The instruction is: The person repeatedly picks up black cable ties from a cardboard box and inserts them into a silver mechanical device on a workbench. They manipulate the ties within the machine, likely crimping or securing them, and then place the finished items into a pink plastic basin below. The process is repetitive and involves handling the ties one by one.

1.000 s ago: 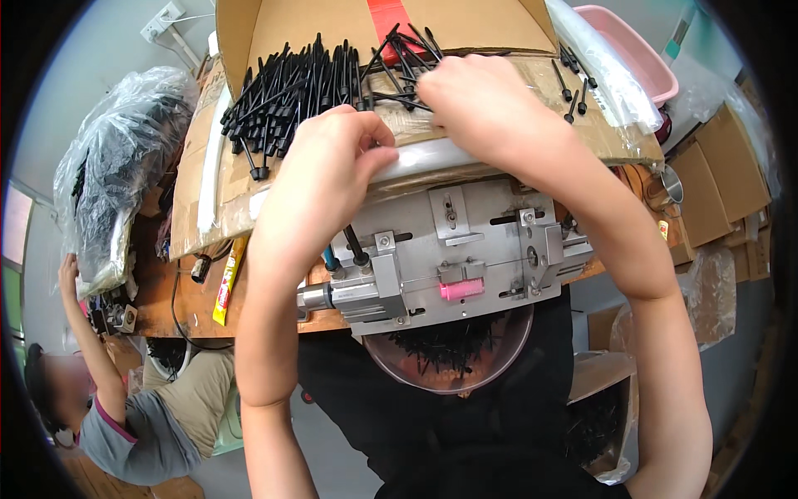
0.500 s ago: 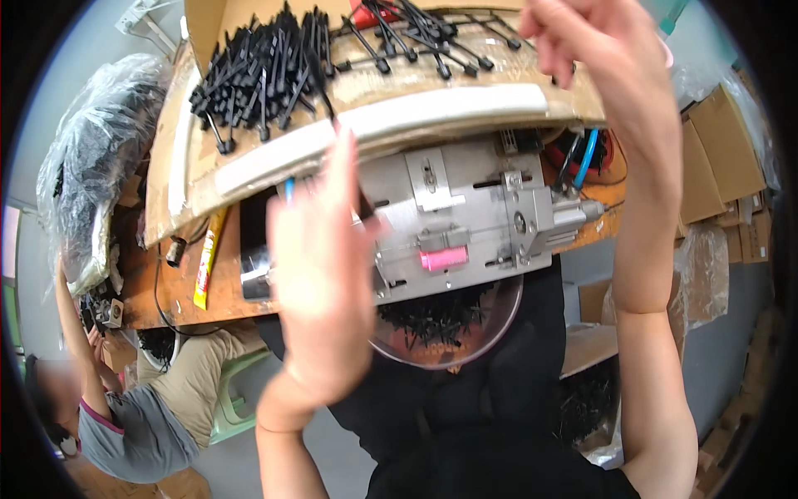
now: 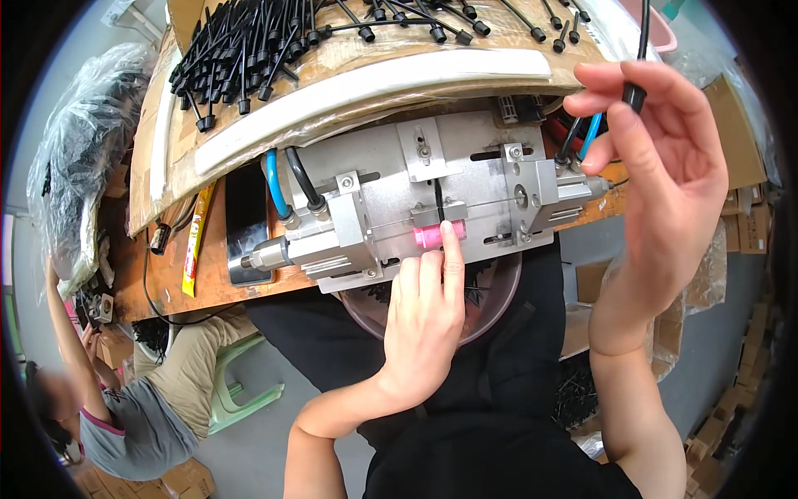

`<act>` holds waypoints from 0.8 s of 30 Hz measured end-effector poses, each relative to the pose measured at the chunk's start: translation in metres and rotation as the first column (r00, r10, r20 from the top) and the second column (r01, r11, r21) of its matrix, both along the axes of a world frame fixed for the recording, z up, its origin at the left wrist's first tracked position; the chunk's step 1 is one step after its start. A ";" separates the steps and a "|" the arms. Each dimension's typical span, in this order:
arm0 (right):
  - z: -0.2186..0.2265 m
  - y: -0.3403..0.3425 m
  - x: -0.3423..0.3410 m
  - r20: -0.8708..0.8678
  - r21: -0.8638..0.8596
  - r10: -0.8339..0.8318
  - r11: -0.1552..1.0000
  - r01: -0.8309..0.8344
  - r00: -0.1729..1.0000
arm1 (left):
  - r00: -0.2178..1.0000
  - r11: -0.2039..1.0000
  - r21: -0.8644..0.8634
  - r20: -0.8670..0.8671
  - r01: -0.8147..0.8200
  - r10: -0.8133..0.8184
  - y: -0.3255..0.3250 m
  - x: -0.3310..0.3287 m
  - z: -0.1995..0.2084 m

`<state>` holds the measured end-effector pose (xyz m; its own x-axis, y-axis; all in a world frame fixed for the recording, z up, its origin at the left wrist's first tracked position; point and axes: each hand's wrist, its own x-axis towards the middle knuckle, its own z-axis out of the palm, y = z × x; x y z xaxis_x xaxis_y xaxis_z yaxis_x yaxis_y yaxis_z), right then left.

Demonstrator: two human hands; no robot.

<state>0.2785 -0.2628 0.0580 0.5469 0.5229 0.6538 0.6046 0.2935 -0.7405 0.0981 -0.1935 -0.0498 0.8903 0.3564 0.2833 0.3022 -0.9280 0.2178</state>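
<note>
Left hand (image 3: 422,320): index finger extended onto the pink block (image 3: 426,238), probably so that the seated rod (image 3: 439,198) is steadied; other fingers bent close together, thumb hidden, any pinch not to be told. In the earlier frame, blurred and raised over the plate's left side.
Clear bowl (image 3: 362,314): set beneath the plate's near edge, perhaps as a catch; dark pieces contained.
Seated rod: black, laid from the pink block toward the centre bracket (image 3: 423,150); absent from the block half a second ago.
Metal plate (image 3: 478,187): placed on the wooden surface (image 3: 166,274), nearest the body, likely for easy reach.
Right hand (image 3: 673,145): held rod (image 3: 634,96) pinched between thumb and index finger, remaining fingers parted; now lowered from over the cardboard.
White strip (image 3: 374,87): fixed along the cardboard's near edge, seemingly as padding.
Rod pile (image 3: 249,58): many heads turned nearside, presumably for quick picking.
</note>
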 end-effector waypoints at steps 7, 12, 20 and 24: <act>-0.043 -0.028 -0.037 -0.109 -0.099 0.065 0.992 -0.076 0.992 | 1.000 0.998 -0.061 -0.019 0.006 -0.007 0.002 -0.003 0.002; -0.091 -0.036 -0.066 0.255 -0.325 0.001 0.942 0.084 0.967 | 1.000 0.989 -0.151 0.023 -0.007 0.011 0.000 -0.008 0.016; -0.127 -0.024 -0.072 0.232 -0.492 0.211 0.868 -0.072 0.950 | 0.990 0.951 -0.296 0.079 -0.087 0.115 0.000 -0.041 0.033; -0.123 -0.019 -0.071 0.231 -0.505 0.217 0.860 -0.073 0.949 | 0.990 0.948 -0.309 0.093 -0.070 0.104 0.004 -0.041 0.033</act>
<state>0.2076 -0.2820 -0.0652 0.2790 0.8702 0.4060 0.7800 0.0413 -0.6244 0.0571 -0.1899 -0.0166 0.8227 0.5152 0.2404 0.3383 -0.7835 0.5213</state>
